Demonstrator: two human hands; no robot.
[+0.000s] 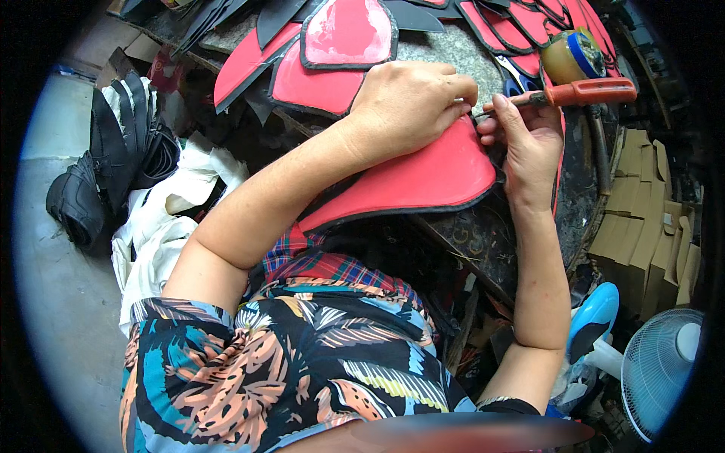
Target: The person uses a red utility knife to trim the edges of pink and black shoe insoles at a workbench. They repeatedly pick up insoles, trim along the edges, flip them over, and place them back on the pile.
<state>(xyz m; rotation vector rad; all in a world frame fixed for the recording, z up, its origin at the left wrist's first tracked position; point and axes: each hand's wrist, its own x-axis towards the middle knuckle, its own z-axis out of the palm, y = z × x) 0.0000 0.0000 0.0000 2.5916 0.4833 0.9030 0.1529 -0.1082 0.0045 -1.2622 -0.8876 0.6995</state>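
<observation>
Table: dark top, scuffed and stained. Grey speckled slab set on it. Left side of slab: overlapping red pieces with black edging, partly over it; black sheets further left. Far right: more red pieces, black-edged, piled. Scissors, blue handles, just beside slab. Jar, yellowish, blue rim, next to them. Long dark tool along the right edge.
</observation>
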